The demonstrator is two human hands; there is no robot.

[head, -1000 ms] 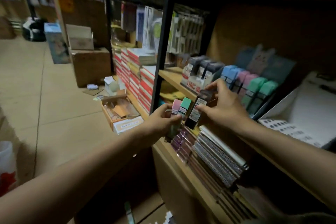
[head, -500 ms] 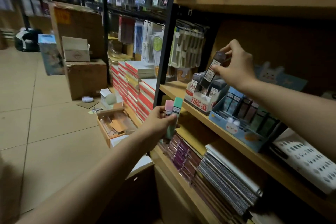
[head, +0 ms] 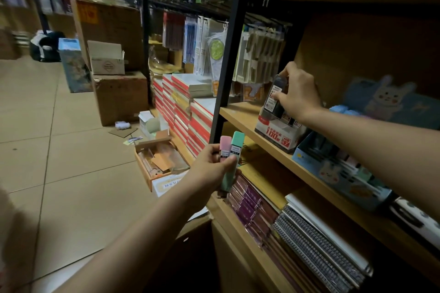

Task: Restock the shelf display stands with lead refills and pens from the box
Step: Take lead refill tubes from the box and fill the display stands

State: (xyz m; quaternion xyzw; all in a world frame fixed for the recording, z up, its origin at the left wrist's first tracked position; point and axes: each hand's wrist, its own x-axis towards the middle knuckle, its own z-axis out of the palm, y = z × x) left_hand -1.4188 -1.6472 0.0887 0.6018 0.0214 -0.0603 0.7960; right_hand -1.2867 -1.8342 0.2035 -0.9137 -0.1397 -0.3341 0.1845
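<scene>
The right hand pinches a dark lead refill case and now brings it down to the dark display stand on the middle shelf. Half a second ago this hand held the same case higher, above the stand, and one second ago it was lower, just beside the left hand. So the case has travelled from the stock up to its place, and it now touches or nearly touches the other dark cases in the stand; I cannot tell if it is already seated.

The left hand keeps its grip on two more refill cases, a pink one and a green one, nearer to the camera and lower, in front of the black shelf post. They probably belong in the blue rabbit stand to the right.

Far left on the floor lies an open box with more stock.
</scene>
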